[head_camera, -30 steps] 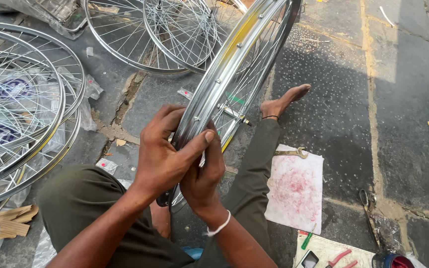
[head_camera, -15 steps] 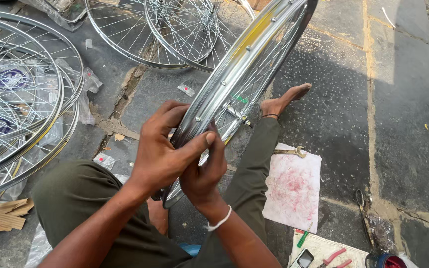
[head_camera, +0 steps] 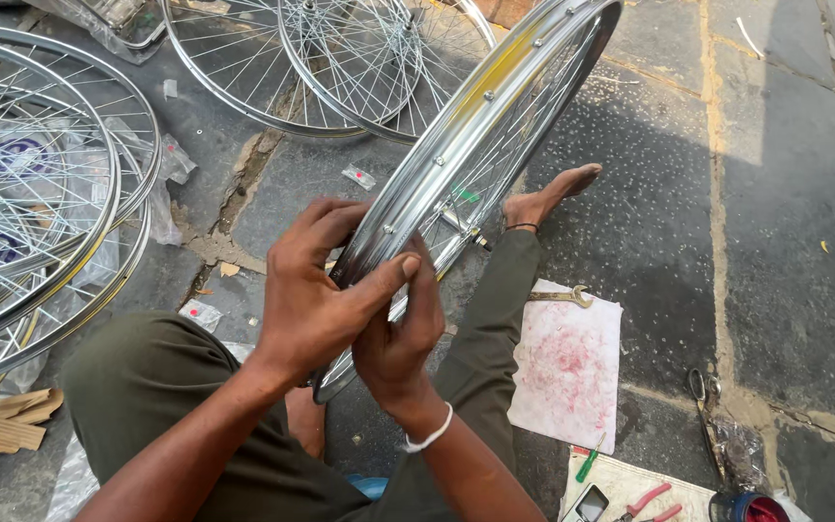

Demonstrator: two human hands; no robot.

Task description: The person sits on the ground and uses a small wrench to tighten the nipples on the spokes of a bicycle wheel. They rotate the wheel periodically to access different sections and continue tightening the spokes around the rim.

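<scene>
Stacked wheels crowd the left; pavement right lies open.

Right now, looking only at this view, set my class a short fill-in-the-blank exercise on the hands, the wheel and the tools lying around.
1. Both hands, the left hand and the right hand, grip the rim of a spoked bicycle ____.
2. The wrench lies on the top edge of a ____-stained white sheet.
3. On the right wrist sits a white ____.
4. The scissors lie on the stone ____.

Missing words: wheel; red; band; pavement
</scene>
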